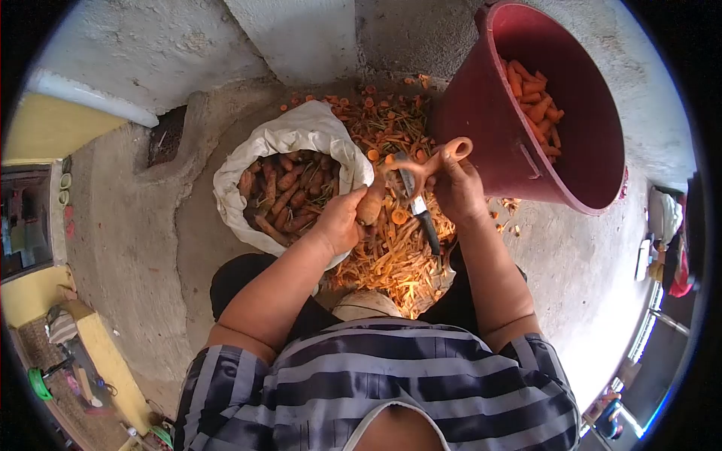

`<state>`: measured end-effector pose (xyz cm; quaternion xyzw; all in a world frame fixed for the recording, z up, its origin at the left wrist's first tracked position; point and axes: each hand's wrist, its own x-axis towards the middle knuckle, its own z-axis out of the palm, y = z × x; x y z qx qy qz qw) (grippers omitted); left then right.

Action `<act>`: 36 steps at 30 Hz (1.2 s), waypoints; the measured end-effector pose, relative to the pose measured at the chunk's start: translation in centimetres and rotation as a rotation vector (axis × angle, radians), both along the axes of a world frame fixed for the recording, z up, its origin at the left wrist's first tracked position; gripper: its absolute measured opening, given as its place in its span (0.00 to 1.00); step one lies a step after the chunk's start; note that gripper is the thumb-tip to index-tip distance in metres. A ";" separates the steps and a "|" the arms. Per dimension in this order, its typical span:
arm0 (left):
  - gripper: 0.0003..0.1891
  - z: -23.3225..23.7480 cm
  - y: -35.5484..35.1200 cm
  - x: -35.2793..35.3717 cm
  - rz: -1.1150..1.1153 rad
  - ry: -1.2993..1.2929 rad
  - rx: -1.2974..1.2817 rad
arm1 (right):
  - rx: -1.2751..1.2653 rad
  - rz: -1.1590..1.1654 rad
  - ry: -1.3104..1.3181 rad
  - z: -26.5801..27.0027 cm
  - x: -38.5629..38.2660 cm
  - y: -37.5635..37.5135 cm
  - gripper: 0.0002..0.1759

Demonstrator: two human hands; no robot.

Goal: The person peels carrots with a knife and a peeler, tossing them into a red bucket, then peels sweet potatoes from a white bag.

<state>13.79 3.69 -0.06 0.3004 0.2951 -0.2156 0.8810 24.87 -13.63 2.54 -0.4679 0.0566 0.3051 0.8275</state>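
Note:
My left hand (342,219) is closed around an unpeeled carrot (370,204), beside the right rim of a white sack (259,143) of unpeeled carrots (289,188). To its right, my right hand (457,184) grips an orange-brown peeler (421,167) with a looped handle end. The peeler and the carrot are apart. Below the peeler lies a knife with a black handle (429,231), its blade partly hidden. Under both hands spreads a heap of orange peelings (383,263), with cut carrot ends and green bits farther back.
A large dark red bucket (474,113) holding peeled carrots (538,109) stands at the back right, tilted in view. Behind the sack rises a concrete wall (308,37). A yellow ledge (113,368) is at the lower left, and assorted items line the far right edge.

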 end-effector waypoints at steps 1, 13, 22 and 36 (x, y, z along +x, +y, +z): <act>0.18 -0.3 -0.1 -0.1 -0.018 -0.009 -0.037 | 0.077 0.031 0.049 0.4 -0.5 0.3 0.15; 0.15 0.4 -0.9 -1.2 -0.048 -0.081 -0.175 | -0.002 0.026 0.066 -3.6 -0.1 0.3 0.11; 0.16 0.7 0.6 -2.9 -0.037 -0.024 -0.324 | 0.084 -0.015 -0.067 -0.8 -1.9 -0.2 0.14; 0.14 4.4 2.3 -7.9 -0.026 -0.079 -0.211 | -0.088 -0.244 0.037 -1.5 -2.9 -0.7 0.06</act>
